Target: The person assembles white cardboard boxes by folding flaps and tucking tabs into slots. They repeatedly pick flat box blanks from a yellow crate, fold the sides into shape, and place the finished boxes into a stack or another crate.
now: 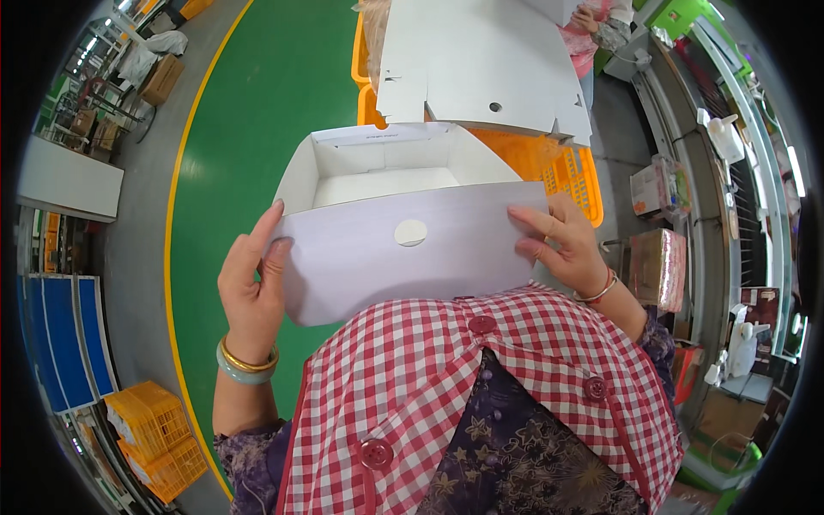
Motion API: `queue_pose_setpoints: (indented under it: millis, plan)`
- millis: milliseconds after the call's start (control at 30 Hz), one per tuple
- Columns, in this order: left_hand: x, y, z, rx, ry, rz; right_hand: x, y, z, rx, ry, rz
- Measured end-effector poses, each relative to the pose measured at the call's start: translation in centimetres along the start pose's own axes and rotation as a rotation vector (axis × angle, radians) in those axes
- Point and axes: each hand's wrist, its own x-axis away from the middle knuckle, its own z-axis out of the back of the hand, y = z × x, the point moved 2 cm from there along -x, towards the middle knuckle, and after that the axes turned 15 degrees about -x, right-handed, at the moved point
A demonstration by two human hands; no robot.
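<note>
In front of my chest I hold a white cardboard box point(412, 270) with its hollow inside showing. Its near side panel faces me and carries a round pale spot point(410, 233), either a hole or a patch; I cannot tell which. My left hand point(257, 279) pinches the panel's left edge between thumb and fingers. At the right edge my right hand point(562, 245) grips the same panel, with thumb and finger tips lying on its face. The box's floor and far wall are visible and nothing lies inside.
Ahead lies a stack of flat white cardboard sheets point(489, 69) above orange plastic crates point(579, 184). Another person's hand point(585, 19) is beyond them. More orange crates point(150, 425) stand at lower left beyond a yellow floor line point(169, 257). Equipment and cartons point(659, 268) line the right.
</note>
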Motion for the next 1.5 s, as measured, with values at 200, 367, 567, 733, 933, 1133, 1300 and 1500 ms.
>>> queue_pose_setpoints:
  millis: [200,367,567,733,933,1133,1300,1500]
  plan:
    - [-0.9,0.0,0.1,0.112,-0.145,0.165,-1.0,-0.2,0.2,-0.116,0.019,-0.166]
    - [-3.2,1.3,2.3,-0.406,-0.314,-0.21,-1.9,-0.9,0.6,-0.046,-0.134,-0.116]
    - [-1.4,3.5,0.8,-0.34,-0.423,-0.382,-1.9,-0.6,0.3,-0.053,-0.111,0.021]
    - [-2.7,2.9,1.5,-0.225,-0.602,-0.434,-2.1,-2.1,0.3,-0.073,-0.078,0.054]
    - [-1.5,3.3,1.7,-0.16,-0.58,-0.362,-1.4,-2.0,-0.4,-0.169,-0.184,0.033]
    - [-0.5,3.9,5.3,-0.317,-0.583,-0.243,-3.7,-2.3,-2.9,-0.336,-0.233,0.132]
    - [0.8,6.1,6.1,-0.371,-0.453,-0.255,-2.4,-3.0,-2.1,-0.276,-0.18,0.224]
    - [0.0,6.5,7.3,-0.423,-0.536,-0.273,-2.2,-3.1,-2.7,-0.414,-0.256,0.135]
